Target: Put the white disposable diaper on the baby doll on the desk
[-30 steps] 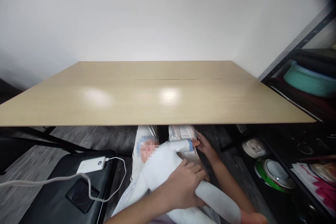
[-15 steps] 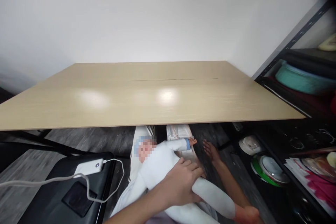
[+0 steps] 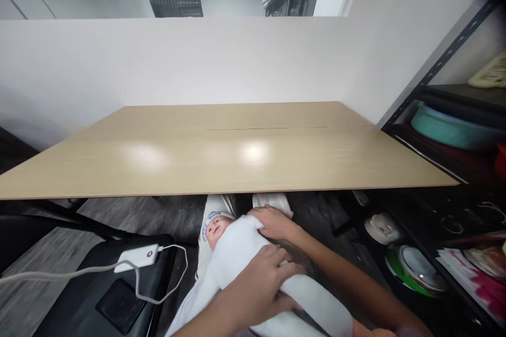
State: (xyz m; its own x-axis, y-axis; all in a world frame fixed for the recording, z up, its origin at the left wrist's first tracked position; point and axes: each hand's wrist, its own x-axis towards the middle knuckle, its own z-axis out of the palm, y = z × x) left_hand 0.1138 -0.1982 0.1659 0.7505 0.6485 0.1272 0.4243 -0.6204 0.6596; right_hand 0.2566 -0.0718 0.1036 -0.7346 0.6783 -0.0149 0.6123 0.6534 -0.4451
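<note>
A baby doll (image 3: 243, 253) in white clothing and a white cap with blue lettering lies on its back across my lap, its head toward the table. My left hand (image 3: 264, 279) is curled around its hip and upper leg. With bent fingers, my right hand (image 3: 274, 222) holds the doll's arm near the shoulder, hiding the doll's hand. The doll's legs reach toward the lower right, where one bare foot is partly cut off by the frame.
A light wooden table (image 3: 221, 163) stands just ahead. At left, a black chair (image 3: 83, 284) carries a white power bank (image 3: 138, 257) with a cable and a dark phone (image 3: 119, 305). Shelves at right hold a teal basin (image 3: 454, 126) and a lidded bowl (image 3: 419, 266).
My right hand has moved left from beside the doll onto its arm and closed there. My left hand stays on the hip. The view has tilted up slightly.
</note>
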